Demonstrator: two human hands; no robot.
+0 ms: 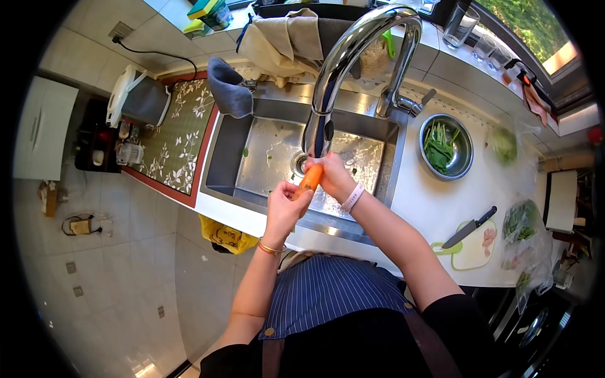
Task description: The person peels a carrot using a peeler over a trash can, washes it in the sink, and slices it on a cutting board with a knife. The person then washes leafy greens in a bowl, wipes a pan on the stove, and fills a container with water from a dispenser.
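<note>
Carrot [309, 179] sat under the faucet [326, 88], between drain [297, 165] and near edge of the sink [220, 154]. Left hand [287, 205] had fingers clamped on its near end, right hand [334, 177] its far end. Slow turning, grips shifted to bare covered skin, seemed best.

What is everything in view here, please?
carrot: one, orange, below faucet
faucet: one, silver, over sink
sink: one, grey, centre
bowl: one, silver, right counter
leaves: several, green, in bowl
knife: one, black, across cutting board
cutting board: one, white, right counter
bags: several, clear, far right
mat: one, green, beside sink
appliance: one, white, on mat
cloth: one, grey, left of faucet
towels: several, beige, behind sink
sack: one, yellow, below counter
glasses: several, clear, windowsill
apron: one, blue, worn
left hand: one, on carrot
right hand: one, on carrot
</note>
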